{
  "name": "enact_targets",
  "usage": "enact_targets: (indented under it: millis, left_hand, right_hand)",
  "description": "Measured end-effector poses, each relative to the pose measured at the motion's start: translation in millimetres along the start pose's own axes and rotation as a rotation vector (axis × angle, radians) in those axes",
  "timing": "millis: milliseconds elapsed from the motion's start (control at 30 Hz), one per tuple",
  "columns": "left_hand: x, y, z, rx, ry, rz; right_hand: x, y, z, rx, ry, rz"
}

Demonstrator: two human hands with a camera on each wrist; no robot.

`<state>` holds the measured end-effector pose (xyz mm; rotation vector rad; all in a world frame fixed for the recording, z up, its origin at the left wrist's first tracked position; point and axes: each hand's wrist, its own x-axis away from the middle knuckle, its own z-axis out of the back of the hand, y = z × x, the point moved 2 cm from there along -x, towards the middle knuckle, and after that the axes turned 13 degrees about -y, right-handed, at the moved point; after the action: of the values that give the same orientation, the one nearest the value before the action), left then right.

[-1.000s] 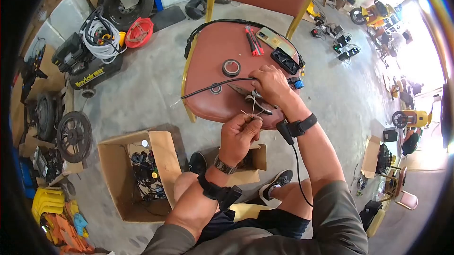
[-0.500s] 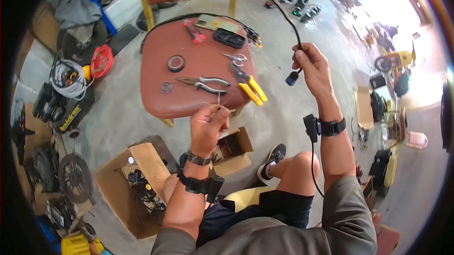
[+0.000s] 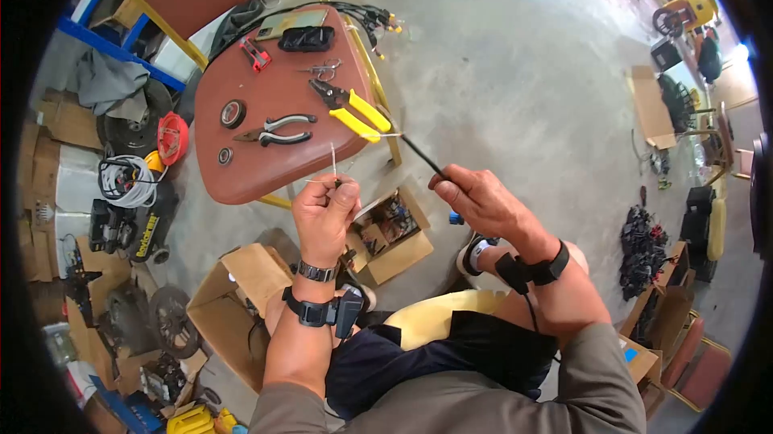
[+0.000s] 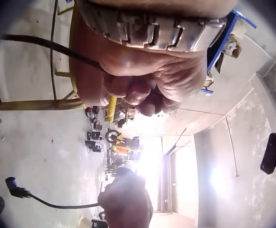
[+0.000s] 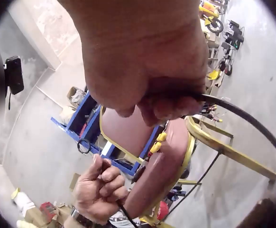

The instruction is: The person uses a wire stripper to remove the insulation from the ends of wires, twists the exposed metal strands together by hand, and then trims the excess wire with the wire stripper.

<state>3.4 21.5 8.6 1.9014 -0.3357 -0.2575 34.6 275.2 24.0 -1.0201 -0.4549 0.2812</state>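
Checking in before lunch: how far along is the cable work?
Looks early. The tools are laid out: yellow-handled cutters and pliers lie idle on the chair seat. In hand: the right hand grips the black cable; the left hand pinches thin pale ties. No tie is visibly fastened on it yet.

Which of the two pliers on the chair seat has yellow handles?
The pliers nearer the seat's right edge; the other pliers, toward the tape roll, have grey handles.
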Motion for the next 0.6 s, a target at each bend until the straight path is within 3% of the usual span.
enact_targets:
  millis: [200,467,600]
  left_hand:
    - [1,-13,-7,-0.248,0.005,-0.058]
    - [1,-22,-31,-0.149,-0.050,-0.016]
    - [-1,-23,-32,-0.087,0.028,0.084]
  right_hand:
    - [-1,-11,-9,0.042,-0.101,0.000]
    - [-7,-19,-8,0.038,-0.150,0.019]
    - [-12,-13,-17,0.102,-0.166,0.032]
